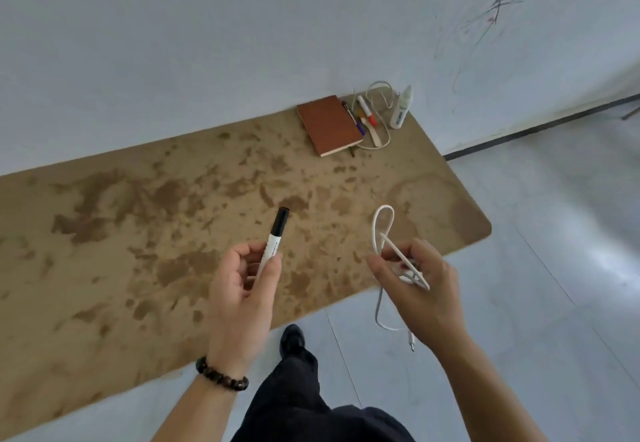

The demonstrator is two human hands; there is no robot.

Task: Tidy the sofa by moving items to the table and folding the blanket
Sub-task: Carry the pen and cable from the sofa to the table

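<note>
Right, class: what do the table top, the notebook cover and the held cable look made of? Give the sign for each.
Table top: probably cork or pressed board, matt; mottled tan and brown flecks.
Notebook cover: leather or imitation; smooth, even brown.
Held cable: white plastic or rubber sheath; bends in loose loops.

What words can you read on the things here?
Marker: print on the barrel, too blurred to read.
Bottle: blue label, too small to read.
Wall scribbles: only lines, no words.
Notebook: no text shows.
</note>
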